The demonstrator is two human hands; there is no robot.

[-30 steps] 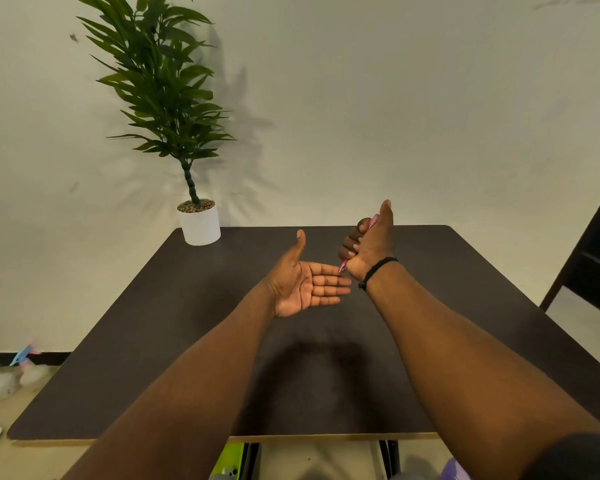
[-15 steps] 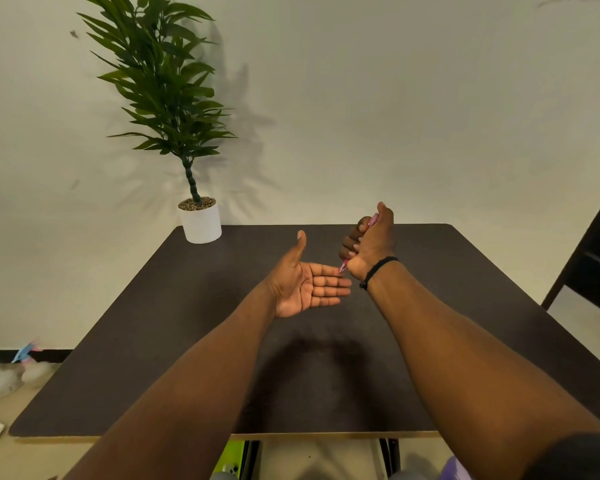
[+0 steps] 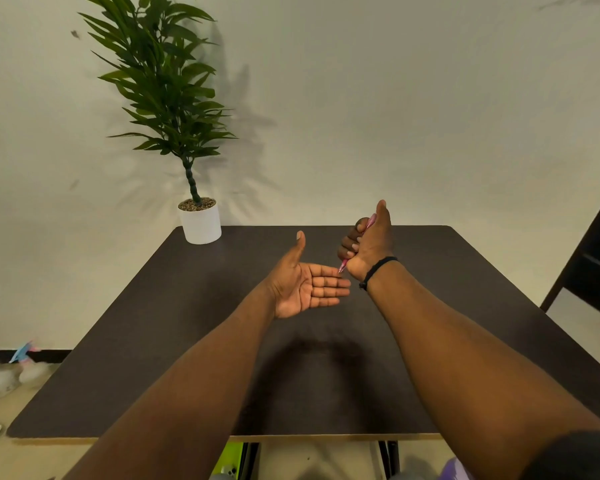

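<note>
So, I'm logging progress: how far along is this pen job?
Done: the right hand grips the pen in a fist above the table. In hand: its tip points at the open left hand. Remaining: probably passing it over; that palm holds nothing.

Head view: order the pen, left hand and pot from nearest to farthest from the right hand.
1. The pen, gripped in the right hand.
2. The left hand, just to its left.
3. The pot, far back left.
</note>
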